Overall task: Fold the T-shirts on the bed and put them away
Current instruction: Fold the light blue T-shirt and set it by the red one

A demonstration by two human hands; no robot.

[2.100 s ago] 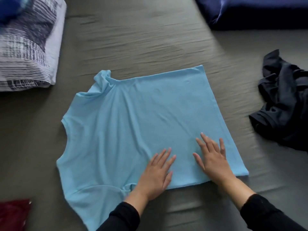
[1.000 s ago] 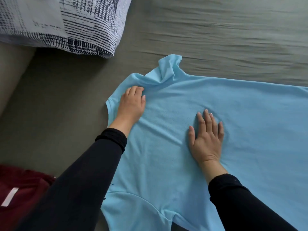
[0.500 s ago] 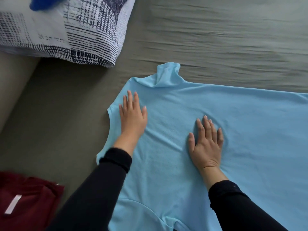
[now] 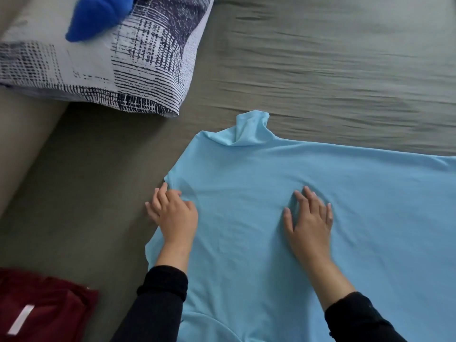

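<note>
Centre frame on the grey-sheeted bed (image 4: 320, 70), the light-blue cotton T-shirt (image 4: 271, 243) lies spread, right hand (image 4: 308, 223) pressing flat with fingers splayed, left hand (image 4: 174, 215) fingers curling onto its left edge.

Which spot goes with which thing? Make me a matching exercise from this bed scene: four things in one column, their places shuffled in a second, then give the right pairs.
Things:
1. light blue T-shirt
2. dark red garment
3. patterned pillow
4. bright blue item

Places:
A. on top of the pillow, upper left
B. bottom left corner of the view
C. spread flat on the bed sheet, under both hands
D. upper left, lying on the bed

Pairs: 1-C, 2-B, 3-D, 4-A

The left hand is at the T-shirt's left edge; the right hand lies flat near its middle.
</note>
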